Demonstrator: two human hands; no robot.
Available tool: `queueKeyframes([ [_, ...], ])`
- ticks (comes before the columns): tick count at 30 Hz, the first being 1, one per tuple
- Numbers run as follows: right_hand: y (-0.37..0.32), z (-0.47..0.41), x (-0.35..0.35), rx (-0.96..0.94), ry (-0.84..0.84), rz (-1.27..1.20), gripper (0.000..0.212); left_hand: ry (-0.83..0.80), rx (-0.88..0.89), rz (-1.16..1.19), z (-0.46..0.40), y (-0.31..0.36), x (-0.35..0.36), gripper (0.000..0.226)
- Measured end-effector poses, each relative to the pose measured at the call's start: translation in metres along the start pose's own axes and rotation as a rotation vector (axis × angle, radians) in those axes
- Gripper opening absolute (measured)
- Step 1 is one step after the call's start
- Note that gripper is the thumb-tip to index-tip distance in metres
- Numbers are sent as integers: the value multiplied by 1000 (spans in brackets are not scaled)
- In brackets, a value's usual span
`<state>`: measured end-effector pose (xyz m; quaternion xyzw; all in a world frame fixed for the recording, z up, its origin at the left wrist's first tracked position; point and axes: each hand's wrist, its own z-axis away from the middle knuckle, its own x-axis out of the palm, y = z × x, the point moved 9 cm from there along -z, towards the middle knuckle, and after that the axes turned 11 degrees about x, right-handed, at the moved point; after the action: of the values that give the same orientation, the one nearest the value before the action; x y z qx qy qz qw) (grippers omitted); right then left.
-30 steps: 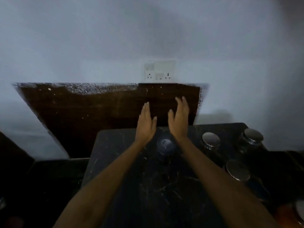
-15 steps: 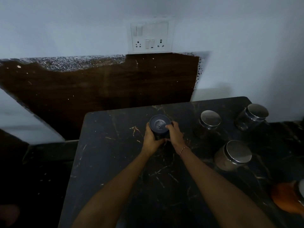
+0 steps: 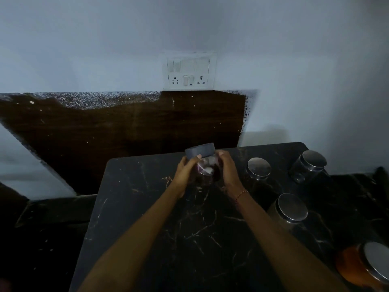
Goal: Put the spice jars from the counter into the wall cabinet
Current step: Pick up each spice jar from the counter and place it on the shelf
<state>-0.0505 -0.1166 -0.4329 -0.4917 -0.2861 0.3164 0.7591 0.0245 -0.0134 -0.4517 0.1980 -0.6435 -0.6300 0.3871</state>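
Gripping the dark-lidded spice jar (image 3: 203,163) btwn both hands, left hand (image 3: 185,172) and right hand (image 3: 228,172) curled round its sides, equally near; jar sits dead centre, just above desk (image 3: 147,207), axis tilted, lid twd wall; cabinet not in view, presumably up.

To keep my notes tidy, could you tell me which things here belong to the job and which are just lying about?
Job: dark-lidded jar held in left hand and right hand; three steel-lidded jars; orange jar; counter.
Not: switchboard; brown wall panel.
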Motion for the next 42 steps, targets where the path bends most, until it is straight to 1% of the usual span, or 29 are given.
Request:
queueKeyframes([
  [2,3,3,4,68,-71,-52,43,-58,-36,167,8,9,13,57],
  [4,3,9,10,89,-151,-66,53,-67,-28,284,15,20,22,47],
  [6,-2,17,17,55,-219,-22,61,-44,5,320,22,30,24,43],
  [8,-10,27,22,-3,-240,31,56,-6,20,314,31,40,26,37],
  [10,-22,39,22,-92,-163,65,47,72,86,190,41,53,22,36],
  [12,-40,55,18,-229,-34,121,57,204,225,1,53,67,11,34],
  [13,-47,62,18,-292,18,159,64,246,287,-49,62,71,9,37],
  [14,-52,69,18,-340,54,199,70,250,324,-66,71,73,11,43],
  [16,-58,81,23,-392,82,257,74,184,321,-40,84,71,21,54],
  [17,-60,86,27,-395,74,253,68,154,303,-16,88,71,26,56],
  [20,-61,96,29,-345,19,65,35,92,296,55,92,81,27,56],
  [21,-61,98,26,-321,18,0,31,71,298,50,92,85,26,56],
  [23,-64,100,21,-279,30,-54,32,37,290,36,92,91,23,60],
  [25,-67,103,20,-249,41,-49,36,12,276,58,92,94,20,61],
  [28,-74,107,24,-264,24,-31,38,-4,263,106,91,103,19,48],
  [30,-79,109,27,-280,0,-30,40,3,271,57,90,111,22,48],
  [33,-91,112,29,-311,-46,-7,42,42,333,-218,90,133,25,64],
  [34,-97,113,28,-323,-59,-1,43,43,362,-282,89,143,28,63],
  [36,-114,114,25,-360,-78,19,44,10,419,-313,88,161,36,59],
  [38,-137,116,21,-407,-92,41,46,-29,472,-300,85,181,47,61],
  [42,-193,128,7,-544,-62,102,56,-62,603,-292,78,227,76,63],
])
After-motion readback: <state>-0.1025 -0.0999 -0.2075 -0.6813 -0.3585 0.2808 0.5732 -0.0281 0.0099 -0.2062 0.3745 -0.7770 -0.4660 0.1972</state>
